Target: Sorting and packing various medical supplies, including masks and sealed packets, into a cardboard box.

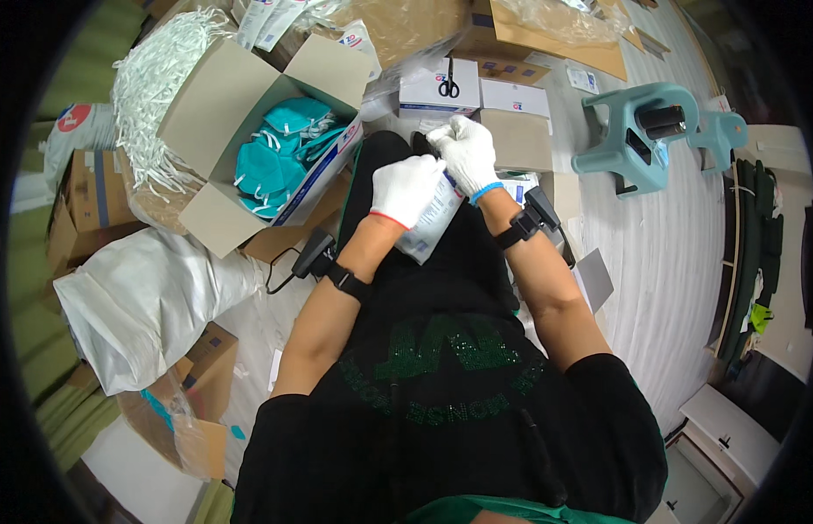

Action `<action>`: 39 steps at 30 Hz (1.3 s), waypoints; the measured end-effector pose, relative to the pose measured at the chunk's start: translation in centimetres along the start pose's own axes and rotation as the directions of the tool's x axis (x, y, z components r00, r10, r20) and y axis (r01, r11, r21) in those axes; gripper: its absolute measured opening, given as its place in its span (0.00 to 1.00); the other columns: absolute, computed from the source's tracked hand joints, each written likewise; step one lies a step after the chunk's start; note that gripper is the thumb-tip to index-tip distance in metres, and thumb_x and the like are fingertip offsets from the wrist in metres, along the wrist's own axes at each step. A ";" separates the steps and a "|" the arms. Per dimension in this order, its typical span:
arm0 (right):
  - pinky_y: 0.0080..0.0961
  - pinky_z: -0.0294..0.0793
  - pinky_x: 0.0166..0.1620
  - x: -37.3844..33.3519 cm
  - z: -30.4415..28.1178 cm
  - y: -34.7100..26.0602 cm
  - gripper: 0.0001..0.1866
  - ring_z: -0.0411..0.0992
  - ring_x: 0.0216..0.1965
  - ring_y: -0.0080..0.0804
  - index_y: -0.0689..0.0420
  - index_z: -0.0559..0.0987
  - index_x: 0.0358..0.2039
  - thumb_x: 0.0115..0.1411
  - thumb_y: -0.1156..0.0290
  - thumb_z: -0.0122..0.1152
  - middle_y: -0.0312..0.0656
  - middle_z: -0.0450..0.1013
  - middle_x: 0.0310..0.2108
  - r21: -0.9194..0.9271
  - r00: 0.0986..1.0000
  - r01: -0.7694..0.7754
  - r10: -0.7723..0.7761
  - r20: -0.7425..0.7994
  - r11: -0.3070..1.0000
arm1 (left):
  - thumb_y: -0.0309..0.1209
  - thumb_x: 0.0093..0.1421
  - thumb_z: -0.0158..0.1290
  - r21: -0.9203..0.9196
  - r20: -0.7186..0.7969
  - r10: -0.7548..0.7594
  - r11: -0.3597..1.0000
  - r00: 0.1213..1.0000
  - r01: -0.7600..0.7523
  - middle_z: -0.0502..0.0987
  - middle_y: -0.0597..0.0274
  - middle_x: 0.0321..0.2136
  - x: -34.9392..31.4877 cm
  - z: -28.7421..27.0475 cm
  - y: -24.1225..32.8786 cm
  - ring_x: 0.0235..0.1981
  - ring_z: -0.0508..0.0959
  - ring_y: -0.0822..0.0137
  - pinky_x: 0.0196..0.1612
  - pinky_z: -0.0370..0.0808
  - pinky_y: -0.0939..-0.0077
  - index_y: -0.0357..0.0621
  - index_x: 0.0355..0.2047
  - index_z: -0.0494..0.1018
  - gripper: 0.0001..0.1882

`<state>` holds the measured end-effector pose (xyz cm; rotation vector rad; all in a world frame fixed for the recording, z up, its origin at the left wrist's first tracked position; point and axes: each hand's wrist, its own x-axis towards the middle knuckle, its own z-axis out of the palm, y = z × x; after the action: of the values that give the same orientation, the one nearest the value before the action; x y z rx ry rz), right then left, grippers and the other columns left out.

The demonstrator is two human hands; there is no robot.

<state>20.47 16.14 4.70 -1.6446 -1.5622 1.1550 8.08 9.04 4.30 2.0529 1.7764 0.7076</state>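
My left hand [406, 190] and my right hand [465, 157] both wear white knit gloves, the left cuff edged in red and the right in blue. Between them, over my lap, is a white printed plastic pouch [427, 229]. The fingers of both hands are pinched closed at its upper end, close together, and the gloves hide that edge. What is inside the pouch cannot be seen. Left of my hands stands an open cardboard box [216, 113] holding several teal folded face masks [280, 157] with white straps.
Black scissors [448, 83] lie on a white carton [415, 87] ahead. A heap of white straps [166, 87] lies behind the mask box. At left is a large white sack [153, 306]. A blue-green plastic stool [633, 135] at right carries dark objects. Small boxes sit beyond my right hand.
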 end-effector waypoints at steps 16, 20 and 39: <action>0.27 0.75 0.30 7.6 1.5 -0.4 0.23 0.75 0.27 0.29 0.62 0.76 0.44 0.66 0.51 0.59 0.41 0.75 0.28 0.652 0.972 -0.180 0.030 0.235 0.737 | 0.35 0.70 0.50 -0.687 -0.414 -0.634 0.688 0.653 0.232 0.72 0.67 0.18 -4.1 -10.1 -2.3 0.23 0.68 0.77 0.29 0.69 0.76 0.35 0.24 0.72 0.19; 0.28 0.80 0.40 3.2 1.5 -6.5 0.54 0.78 0.39 0.35 0.65 0.69 0.58 0.58 0.22 0.35 0.49 0.77 0.46 0.517 0.644 -0.534 -0.075 0.761 0.669 | 0.39 0.71 0.49 -0.883 -0.419 -0.794 0.469 0.440 0.006 0.76 0.66 0.23 -2.4 -11.3 -8.7 0.25 0.70 0.77 0.31 0.69 0.77 0.35 0.27 0.74 0.20; 0.17 0.66 0.28 1.7 8.1 -15.3 0.05 0.65 0.24 0.15 0.60 0.78 0.27 0.60 0.76 0.63 0.31 0.72 0.22 0.285 0.876 0.324 -0.400 0.269 0.902 | 0.37 0.68 0.53 -0.951 -0.309 -0.674 0.197 0.671 -0.240 0.70 0.60 0.59 -4.6 -11.1 -17.3 0.59 0.70 0.68 0.61 0.68 0.72 0.39 0.67 0.58 0.31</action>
<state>6.10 18.80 14.03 -0.9854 -1.7631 1.3815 -12.74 6.57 3.16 0.4994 1.1556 2.0425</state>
